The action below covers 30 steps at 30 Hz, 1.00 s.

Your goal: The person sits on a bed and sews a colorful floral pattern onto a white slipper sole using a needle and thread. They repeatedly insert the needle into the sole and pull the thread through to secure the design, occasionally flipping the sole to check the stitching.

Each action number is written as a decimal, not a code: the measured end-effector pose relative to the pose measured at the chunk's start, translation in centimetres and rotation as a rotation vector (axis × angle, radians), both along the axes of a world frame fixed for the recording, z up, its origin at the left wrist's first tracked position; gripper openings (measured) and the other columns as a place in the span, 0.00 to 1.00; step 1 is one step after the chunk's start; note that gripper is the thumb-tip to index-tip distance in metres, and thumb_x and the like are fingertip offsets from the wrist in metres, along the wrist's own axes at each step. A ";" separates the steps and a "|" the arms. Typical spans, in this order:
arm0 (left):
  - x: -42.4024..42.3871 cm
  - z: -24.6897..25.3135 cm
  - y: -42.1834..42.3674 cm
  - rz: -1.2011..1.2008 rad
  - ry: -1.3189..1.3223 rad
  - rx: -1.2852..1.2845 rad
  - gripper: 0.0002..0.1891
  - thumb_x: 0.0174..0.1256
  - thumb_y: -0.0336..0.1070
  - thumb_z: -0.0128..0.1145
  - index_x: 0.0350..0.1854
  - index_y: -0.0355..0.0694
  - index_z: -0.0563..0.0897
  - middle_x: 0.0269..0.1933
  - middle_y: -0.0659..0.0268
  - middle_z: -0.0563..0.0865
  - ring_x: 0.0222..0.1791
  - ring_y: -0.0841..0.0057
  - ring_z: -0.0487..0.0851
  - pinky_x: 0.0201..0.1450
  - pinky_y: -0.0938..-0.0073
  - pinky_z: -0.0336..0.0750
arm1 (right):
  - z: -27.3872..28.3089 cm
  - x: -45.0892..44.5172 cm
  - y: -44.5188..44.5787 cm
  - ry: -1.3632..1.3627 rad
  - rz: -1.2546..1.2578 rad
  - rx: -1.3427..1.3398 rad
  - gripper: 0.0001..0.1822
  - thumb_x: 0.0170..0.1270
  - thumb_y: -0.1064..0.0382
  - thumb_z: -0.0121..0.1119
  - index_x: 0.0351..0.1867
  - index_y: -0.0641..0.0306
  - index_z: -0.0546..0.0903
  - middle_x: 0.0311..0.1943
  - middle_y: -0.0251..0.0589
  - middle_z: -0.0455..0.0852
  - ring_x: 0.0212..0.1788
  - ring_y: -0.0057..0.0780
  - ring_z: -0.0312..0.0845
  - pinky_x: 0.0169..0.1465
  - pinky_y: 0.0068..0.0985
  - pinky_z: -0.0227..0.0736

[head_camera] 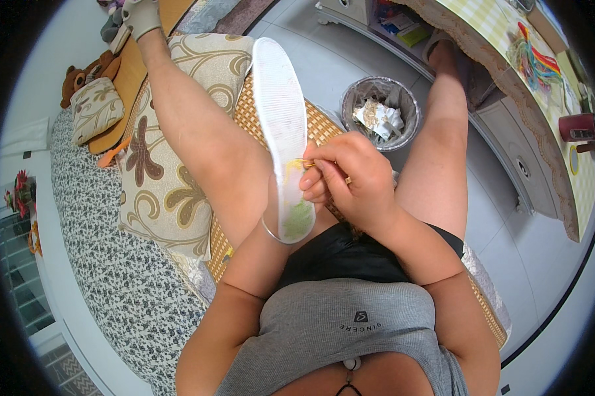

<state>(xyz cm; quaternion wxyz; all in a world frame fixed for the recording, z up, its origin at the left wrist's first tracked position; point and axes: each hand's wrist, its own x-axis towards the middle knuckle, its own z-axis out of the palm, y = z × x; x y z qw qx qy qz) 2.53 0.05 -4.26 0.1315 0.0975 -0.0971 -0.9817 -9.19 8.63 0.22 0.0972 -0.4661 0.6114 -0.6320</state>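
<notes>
A white fabric shoe insole (280, 109) stands lengthwise before me, with green stitching near its lower end and yellow stitching by its middle. My left hand (311, 184) is mostly hidden behind the insole and holds it; some fingertips show at its right edge. With thumb and forefinger pinched together, my right hand (359, 175) is at the insole's right edge beside the yellow stitches. Yellow thread (308, 162) runs from the stitching to those fingertips. Whether a needle is between them cannot be told.
A lined waste bin (380, 114) with scraps stands on the tiled floor. Patterned cushions (203, 74) lie on the woven mat (248, 106) at left. Bundles of coloured thread (535, 62) and a dark red cup (577, 127) are on the checked tablecloth (485, 20) at right.
</notes>
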 end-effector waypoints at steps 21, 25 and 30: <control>-0.2 3.4 0.5 0.363 -0.568 -0.721 0.09 0.74 0.33 0.50 0.37 0.33 0.78 0.35 0.66 0.85 0.32 0.88 0.79 0.36 0.86 0.75 | -2.9 -1.0 -0.9 -1.223 0.322 0.218 0.09 0.64 0.71 0.59 0.44 0.68 0.82 0.36 0.31 0.85 0.33 0.16 0.78 0.37 0.14 0.71; 0.0 2.7 0.1 0.464 -0.654 -0.908 0.09 0.74 0.33 0.50 0.36 0.33 0.78 0.33 0.70 0.83 0.31 0.91 0.77 0.35 0.87 0.73 | -3.5 -1.7 -0.8 -0.599 -0.028 0.078 0.04 0.63 0.72 0.60 0.39 0.68 0.81 0.36 0.34 0.83 0.37 0.16 0.77 0.40 0.16 0.71; -0.2 2.9 0.4 0.532 -0.688 -0.972 0.09 0.74 0.32 0.51 0.35 0.33 0.78 0.32 0.70 0.83 0.31 0.91 0.76 0.35 0.87 0.72 | -0.9 -1.1 -0.5 0.248 -0.187 -0.013 0.10 0.49 0.73 0.68 0.34 0.63 0.83 0.33 0.40 0.81 0.33 0.35 0.77 0.37 0.26 0.72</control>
